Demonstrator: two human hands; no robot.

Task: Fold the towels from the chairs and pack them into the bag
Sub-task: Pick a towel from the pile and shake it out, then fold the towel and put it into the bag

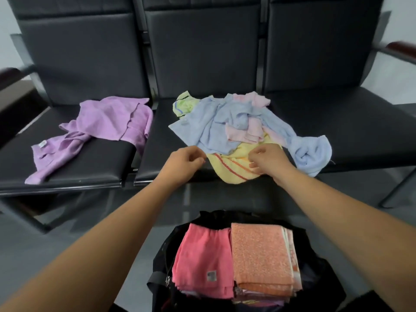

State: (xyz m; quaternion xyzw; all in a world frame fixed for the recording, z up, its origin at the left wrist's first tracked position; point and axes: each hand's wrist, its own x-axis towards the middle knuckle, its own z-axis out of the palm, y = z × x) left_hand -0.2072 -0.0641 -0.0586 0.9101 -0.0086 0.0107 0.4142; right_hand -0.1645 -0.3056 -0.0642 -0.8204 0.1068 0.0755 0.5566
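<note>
At the middle chair seat's front edge, right hand pinches the yellow striped towel, left hand curls fingers at its corner, grip unclear; next, likely drag it from under the blue towel, fold, bag it.

On my remote feed from the head camera: the person's left forearm and right forearm, both bare down to the frame's lower edge, and the left hand and right hand, likewise bare (I make out pale nails on the right, though blurred).
</note>
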